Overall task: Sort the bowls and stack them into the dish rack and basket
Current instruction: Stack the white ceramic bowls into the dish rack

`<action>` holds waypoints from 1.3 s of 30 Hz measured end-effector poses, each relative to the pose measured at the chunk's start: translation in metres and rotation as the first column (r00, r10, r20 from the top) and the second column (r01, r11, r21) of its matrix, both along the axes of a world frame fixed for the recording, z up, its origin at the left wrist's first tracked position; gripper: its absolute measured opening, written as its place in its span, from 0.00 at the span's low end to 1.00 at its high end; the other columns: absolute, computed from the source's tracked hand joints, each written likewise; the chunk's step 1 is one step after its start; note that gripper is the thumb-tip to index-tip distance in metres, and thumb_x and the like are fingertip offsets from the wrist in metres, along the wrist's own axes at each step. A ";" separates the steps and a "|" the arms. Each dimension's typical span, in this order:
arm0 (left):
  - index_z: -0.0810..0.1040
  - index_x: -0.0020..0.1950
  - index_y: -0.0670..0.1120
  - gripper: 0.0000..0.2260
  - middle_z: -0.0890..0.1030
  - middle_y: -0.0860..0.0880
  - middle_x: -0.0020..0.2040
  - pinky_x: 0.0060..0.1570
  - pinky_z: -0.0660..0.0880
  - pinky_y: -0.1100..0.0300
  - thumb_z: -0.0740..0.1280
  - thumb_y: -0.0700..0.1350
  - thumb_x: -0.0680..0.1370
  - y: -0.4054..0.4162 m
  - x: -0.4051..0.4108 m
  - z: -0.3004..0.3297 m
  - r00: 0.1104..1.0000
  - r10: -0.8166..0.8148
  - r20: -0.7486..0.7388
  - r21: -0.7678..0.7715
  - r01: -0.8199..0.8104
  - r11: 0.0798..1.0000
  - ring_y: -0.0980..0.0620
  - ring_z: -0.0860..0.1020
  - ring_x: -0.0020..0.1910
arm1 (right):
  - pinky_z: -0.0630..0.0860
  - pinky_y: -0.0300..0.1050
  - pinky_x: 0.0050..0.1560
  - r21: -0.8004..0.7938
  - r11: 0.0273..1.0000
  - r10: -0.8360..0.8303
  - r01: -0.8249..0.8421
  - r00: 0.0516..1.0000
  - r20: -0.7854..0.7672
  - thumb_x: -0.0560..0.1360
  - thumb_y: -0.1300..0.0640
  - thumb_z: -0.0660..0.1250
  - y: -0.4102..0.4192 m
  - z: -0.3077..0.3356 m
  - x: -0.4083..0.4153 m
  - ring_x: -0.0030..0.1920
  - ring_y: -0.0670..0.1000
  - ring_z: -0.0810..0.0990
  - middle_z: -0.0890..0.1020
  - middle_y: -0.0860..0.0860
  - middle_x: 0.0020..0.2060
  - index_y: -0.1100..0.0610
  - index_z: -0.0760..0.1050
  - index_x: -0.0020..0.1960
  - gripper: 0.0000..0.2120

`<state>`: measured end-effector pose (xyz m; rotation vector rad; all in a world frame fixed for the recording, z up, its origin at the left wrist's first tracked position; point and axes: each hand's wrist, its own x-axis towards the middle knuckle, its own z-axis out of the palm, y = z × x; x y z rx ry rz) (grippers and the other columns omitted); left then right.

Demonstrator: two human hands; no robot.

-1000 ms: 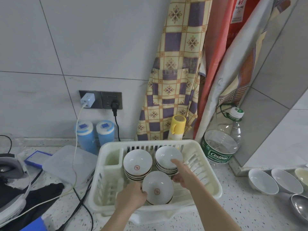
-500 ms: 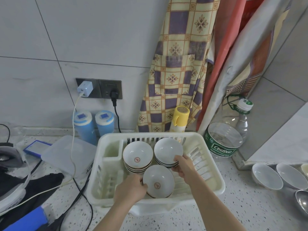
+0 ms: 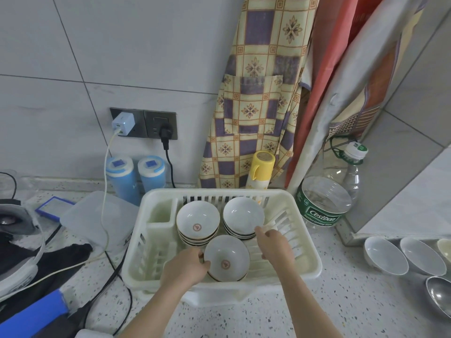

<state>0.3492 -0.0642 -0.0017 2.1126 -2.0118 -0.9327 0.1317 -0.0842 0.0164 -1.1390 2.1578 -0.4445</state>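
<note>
The front bowl (image 3: 226, 258), white with a red emblem inside, sits on a short stack at the near edge of the dish rack (image 3: 156, 240). The left hand (image 3: 185, 267) curls its fingers round that bowl's left rim, a closed grip on the ware. Behind it stand two taller stacks: the left stack (image 3: 197, 222), also emblem-marked, and the plain right stack (image 3: 243, 217). The right hand (image 3: 274, 245) reaches toward the right stack with fingers extended, the tips at or just beside its lower rim; whether they press on it I cannot tell.

The likely trouble is crowding. The three stacks sit nearly touching, so nudging the front bowl could knock it against the left stack and chip a rim, or tip a stack that looks slightly uneven. A one-sided hold on a smooth glazed rim could also slip. If sorting is by pattern, mixing an emblem bowl into the plain stack would undo it.

More plain bowls (image 3: 385, 256) wait on the table (image 3: 341, 308) at the right, well apart from the rack. A water bottle (image 3: 327, 203) stands just beside the rack's far right corner, easy to bump.
</note>
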 end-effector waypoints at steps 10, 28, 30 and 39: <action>0.74 0.37 0.59 0.07 0.77 0.59 0.35 0.36 0.70 0.60 0.66 0.57 0.74 0.002 0.001 0.002 0.999 0.009 -0.032 -0.016 -0.010 1.000 0.54 0.78 0.39 | 0.75 0.42 0.41 0.125 0.899 0.435 -0.419 0.885 -0.163 0.73 0.50 0.64 0.020 -0.006 0.002 0.48 0.52 0.82 0.84 0.50 0.48 0.53 0.82 0.52 0.13; 0.79 0.45 0.54 0.10 0.81 0.57 0.43 0.40 0.75 0.58 0.64 0.58 0.77 0.005 -0.003 0.001 0.999 0.022 0.047 -0.089 -0.017 0.996 0.53 0.80 0.43 | 0.63 0.40 0.29 0.071 0.924 0.383 -0.377 0.918 -0.103 0.72 0.50 0.65 0.018 -0.009 0.000 0.29 0.51 0.68 0.70 0.49 0.27 0.56 0.74 0.31 0.14; 0.79 0.47 0.51 0.13 0.82 0.55 0.44 0.41 0.77 0.57 0.62 0.58 0.78 0.010 -0.007 0.002 0.992 0.054 0.117 -0.177 -0.032 0.984 0.52 0.80 0.42 | 0.63 0.38 0.28 0.011 0.963 0.267 -0.268 0.956 -0.123 0.74 0.49 0.62 0.021 -0.007 0.000 0.27 0.50 0.68 0.70 0.48 0.26 0.55 0.69 0.29 0.17; 0.78 0.51 0.56 0.08 0.80 0.60 0.41 0.37 0.74 0.60 0.62 0.57 0.79 0.016 -0.003 0.008 0.955 0.218 -0.203 -0.302 -0.273 0.913 0.59 0.78 0.40 | 0.69 0.38 0.31 -0.467 0.882 0.191 -0.056 0.950 0.247 0.77 0.49 0.60 0.037 0.004 -0.009 0.27 0.39 0.75 0.82 0.47 0.27 0.53 0.77 0.33 0.17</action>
